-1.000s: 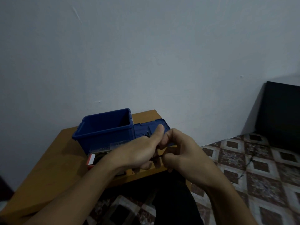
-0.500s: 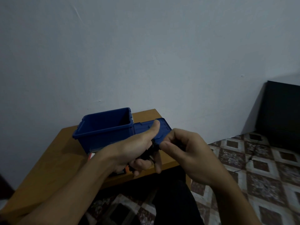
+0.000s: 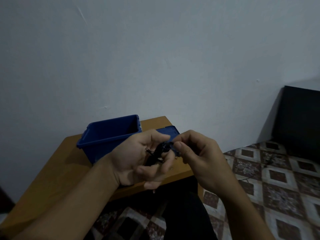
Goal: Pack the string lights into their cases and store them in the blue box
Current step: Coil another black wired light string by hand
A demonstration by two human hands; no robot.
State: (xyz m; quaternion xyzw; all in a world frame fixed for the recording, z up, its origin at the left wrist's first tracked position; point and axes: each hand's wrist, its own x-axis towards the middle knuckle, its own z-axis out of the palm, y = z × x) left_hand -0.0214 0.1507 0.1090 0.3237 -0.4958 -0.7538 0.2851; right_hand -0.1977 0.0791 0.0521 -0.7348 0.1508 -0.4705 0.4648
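String lights (image 3: 160,150) bundled in left grip (image 3: 136,159), palm up, fingers curled round; right grip (image 3: 199,153) pinching bundle's top end.

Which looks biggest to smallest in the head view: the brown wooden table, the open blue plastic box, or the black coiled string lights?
1. brown wooden table
2. open blue plastic box
3. black coiled string lights, held in the left hand nearer the camera, which inflates them; even so, plainly smallest.

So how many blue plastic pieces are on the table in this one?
2. The open blue box stands toward the far edge of the wooden table; a flat blue lid lies just right of it, only partly in view. More could be hidden inside the box.
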